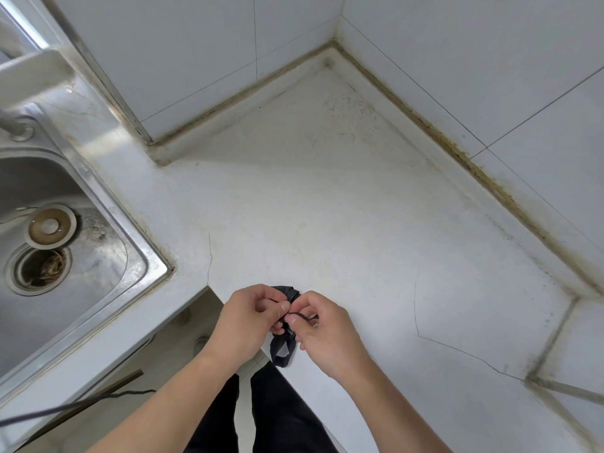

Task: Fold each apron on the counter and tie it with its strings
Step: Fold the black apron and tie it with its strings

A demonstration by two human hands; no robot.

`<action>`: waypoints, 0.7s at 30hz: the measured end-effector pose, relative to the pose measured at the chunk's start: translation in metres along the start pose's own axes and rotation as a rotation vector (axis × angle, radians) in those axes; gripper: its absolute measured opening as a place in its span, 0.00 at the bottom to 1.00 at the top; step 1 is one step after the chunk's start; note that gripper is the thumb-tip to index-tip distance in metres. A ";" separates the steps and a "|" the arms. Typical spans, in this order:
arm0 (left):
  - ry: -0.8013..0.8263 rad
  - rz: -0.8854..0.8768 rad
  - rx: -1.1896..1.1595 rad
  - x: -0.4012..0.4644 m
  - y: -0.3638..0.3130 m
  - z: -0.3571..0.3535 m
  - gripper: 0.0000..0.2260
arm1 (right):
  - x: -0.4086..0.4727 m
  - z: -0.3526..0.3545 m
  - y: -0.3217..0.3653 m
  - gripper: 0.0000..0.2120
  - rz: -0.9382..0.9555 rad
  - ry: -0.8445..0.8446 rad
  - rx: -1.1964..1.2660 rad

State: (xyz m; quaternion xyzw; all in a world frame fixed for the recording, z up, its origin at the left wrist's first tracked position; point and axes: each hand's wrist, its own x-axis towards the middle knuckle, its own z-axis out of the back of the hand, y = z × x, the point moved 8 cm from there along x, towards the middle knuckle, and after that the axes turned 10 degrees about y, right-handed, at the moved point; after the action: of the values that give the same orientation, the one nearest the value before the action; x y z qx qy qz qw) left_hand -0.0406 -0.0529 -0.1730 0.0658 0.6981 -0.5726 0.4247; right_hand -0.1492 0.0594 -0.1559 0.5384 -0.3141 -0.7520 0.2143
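A: What does the head view show?

B: A small black apron [283, 341], folded into a tight bundle, held at the near edge of the white bench [343, 223], just above it. The left hand [248, 318] has its fingers curled, pinching a thin dark string [302, 316] against the bundle; the right hand [322, 331] pinches the same string between thumb and forefinger.

A: How is this step best done?

B: By judgement, the tying step is under way. Keep the string taut between the two pinches, press the bundle with the spare fingers so the folds do not spring open, and draw the knot snug against the cloth.

A: How does the bundle lie?

B: Its long axis runs away from the person, the far end showing above the knuckles, the near end hanging toward the bench edge. The sink [65, 256] lies well apart, to the left.
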 end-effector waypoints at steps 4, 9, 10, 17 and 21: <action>0.035 0.000 0.016 -0.001 -0.001 -0.001 0.03 | 0.000 -0.003 0.002 0.06 0.019 -0.011 0.011; 0.145 0.001 0.075 -0.002 -0.003 -0.002 0.02 | -0.001 0.005 0.003 0.09 0.050 -0.103 -0.027; 0.164 0.001 0.099 -0.001 -0.002 -0.002 0.03 | -0.001 0.006 0.003 0.10 0.057 -0.119 -0.029; 0.088 0.025 0.137 0.000 0.006 0.009 0.05 | 0.000 0.009 -0.003 0.09 0.055 -0.125 -0.011; 0.034 0.017 0.098 -0.001 0.005 0.009 0.04 | 0.000 0.001 0.002 0.06 0.074 -0.093 -0.052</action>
State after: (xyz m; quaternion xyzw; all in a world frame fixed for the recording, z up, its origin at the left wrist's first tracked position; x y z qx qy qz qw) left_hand -0.0323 -0.0580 -0.1757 0.1025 0.6757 -0.6014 0.4139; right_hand -0.1500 0.0586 -0.1545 0.4851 -0.3236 -0.7758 0.2410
